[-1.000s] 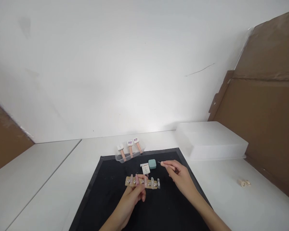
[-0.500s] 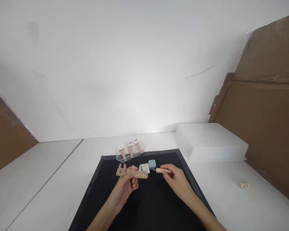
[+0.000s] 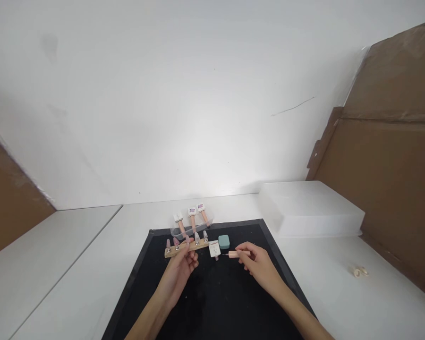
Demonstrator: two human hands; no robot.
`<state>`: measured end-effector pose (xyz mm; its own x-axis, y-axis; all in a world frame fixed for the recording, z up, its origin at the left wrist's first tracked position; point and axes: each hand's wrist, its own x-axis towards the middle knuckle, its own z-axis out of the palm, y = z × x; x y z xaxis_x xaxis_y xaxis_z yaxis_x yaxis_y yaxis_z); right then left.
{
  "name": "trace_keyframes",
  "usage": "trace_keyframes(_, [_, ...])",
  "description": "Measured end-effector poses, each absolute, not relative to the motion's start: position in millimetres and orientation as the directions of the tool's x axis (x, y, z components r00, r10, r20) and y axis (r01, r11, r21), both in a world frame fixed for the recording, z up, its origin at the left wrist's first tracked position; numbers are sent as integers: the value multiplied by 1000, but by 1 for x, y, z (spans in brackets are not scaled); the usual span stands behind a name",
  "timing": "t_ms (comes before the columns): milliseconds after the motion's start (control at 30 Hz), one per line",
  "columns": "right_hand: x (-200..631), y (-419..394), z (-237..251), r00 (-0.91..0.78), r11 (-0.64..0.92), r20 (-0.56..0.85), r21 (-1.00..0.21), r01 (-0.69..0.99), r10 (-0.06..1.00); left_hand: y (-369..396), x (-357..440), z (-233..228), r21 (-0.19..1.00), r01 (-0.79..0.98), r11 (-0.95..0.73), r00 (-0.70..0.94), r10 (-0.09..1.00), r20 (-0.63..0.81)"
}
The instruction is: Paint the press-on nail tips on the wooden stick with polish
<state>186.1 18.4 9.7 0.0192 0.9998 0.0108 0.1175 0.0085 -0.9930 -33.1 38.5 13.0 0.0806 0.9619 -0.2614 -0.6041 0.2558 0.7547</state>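
My left hand (image 3: pixel 182 264) is closed around a narrow wooden nail stand (image 3: pixel 194 247), tilted up to the right. Several pinkish false nails (image 3: pixel 176 242) stand in a row on it. Between the fingertips of my right hand (image 3: pixel 258 264) is a pale pink nail polish brush (image 3: pixel 234 254), its thin tip pointing left. Just left of that tip an uncapped white nail polish bottle (image 3: pixel 214 249) lies on the black mat, its neck toward me. Touching or close beside the bottle is a small teal square case (image 3: pixel 224 242).
A clear tray (image 3: pixel 189 232) at the mat's back edge holds three nail polish bottles with pink caps (image 3: pixel 192 220). A translucent white box (image 3: pixel 311 208) stands back right. Two small cream rings (image 3: pixel 360 272) lie on the white table, right of the black mat (image 3: pixel 226 302). Cardboard rises at both sides.
My left hand has moved the nail stand left and slightly up, tilting its right end higher and uncovering the white bottle. The brush in my right hand has shifted slightly left and down.
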Motion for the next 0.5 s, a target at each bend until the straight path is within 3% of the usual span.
trace_keyframes(233, [183,25,6,-28,24,24,-1000,7,999,39,-32,13,747,-610,265,58,955,-291])
trace_keyframes(500, [179,31,-4,-61,250,245,-964,90,968,48,-39,7,692,-683,232,24,955,-296])
